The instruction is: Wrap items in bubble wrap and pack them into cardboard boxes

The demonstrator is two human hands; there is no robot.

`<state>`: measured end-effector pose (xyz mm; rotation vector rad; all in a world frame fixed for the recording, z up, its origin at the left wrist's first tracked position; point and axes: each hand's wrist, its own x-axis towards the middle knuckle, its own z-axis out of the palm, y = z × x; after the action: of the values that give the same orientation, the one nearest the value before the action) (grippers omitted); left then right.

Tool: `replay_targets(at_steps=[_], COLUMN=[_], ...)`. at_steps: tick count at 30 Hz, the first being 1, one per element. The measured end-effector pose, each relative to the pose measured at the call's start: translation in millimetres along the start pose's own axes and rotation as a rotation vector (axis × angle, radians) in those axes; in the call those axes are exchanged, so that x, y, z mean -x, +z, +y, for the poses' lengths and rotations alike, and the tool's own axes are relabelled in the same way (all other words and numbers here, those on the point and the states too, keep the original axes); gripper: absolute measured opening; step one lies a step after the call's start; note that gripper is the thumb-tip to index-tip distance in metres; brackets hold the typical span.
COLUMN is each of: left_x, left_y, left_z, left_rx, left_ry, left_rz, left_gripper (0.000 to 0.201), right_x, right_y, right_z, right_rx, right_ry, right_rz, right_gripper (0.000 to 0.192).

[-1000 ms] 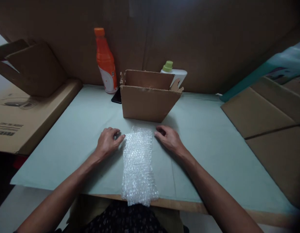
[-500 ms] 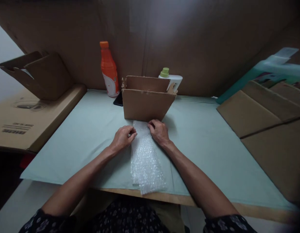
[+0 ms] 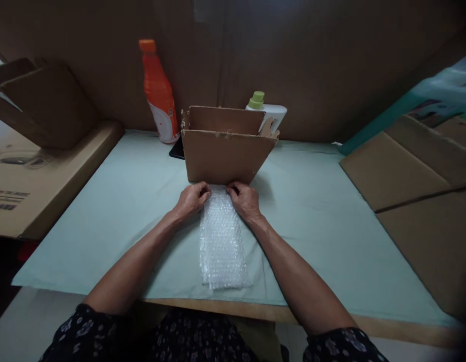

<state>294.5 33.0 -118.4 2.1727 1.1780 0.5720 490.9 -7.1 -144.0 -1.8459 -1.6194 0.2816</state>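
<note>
A strip of clear bubble wrap (image 3: 222, 241) lies lengthwise on the pale green cloth (image 3: 308, 216), its near end close to the table's front edge. My left hand (image 3: 193, 200) pinches its far left corner, fingers curled together. At the far right corner my right hand (image 3: 246, 201) has thumb and fingers closed on the film. Just beyond both hands stands an open-topped cardboard box (image 3: 227, 157); its inside is hidden from here.
Behind the box are an orange bottle (image 3: 160, 95), a white bottle with a green cap (image 3: 274, 114) and a dark flat object (image 3: 177, 150). Cardboard boxes stand at left (image 3: 55, 108) and right (image 3: 398, 166), with a large teal bottle (image 3: 391, 118) behind the right one.
My left hand has moved up and inward to the bubble wrap's far left corner and closed on it. The wrap's near end has swung left, so the strip lies straighter. The view has shifted slightly.
</note>
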Motion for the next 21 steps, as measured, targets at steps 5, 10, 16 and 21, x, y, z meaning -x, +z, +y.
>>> replay_targets(at_steps=[5, 10, 16, 21], left_x=[4, 8, 7, 8], left_y=[-4.7, -9.2, -6.0, -5.6], left_z=[2, 2, -1, -1], left_rx=[0.03, 0.062, 0.056, 0.05], left_ry=[-0.015, -0.026, -0.022, -0.024], left_rz=[-0.026, -0.062, -0.06, -0.035], left_gripper=[0.04, 0.049, 0.049, 0.048], right_x=[-4, 53, 170, 194], right_y=[-10, -69, -107, -69], right_z=[0, -3, -35, -57], right_rx=[-0.1, -0.209, -0.087, 0.062], right_ry=[-0.008, -0.161, -0.503, -0.603], right_rz=[-0.04, -0.188, -0.392, -0.305], right_gripper=[0.024, 0.024, 0.031, 0.028])
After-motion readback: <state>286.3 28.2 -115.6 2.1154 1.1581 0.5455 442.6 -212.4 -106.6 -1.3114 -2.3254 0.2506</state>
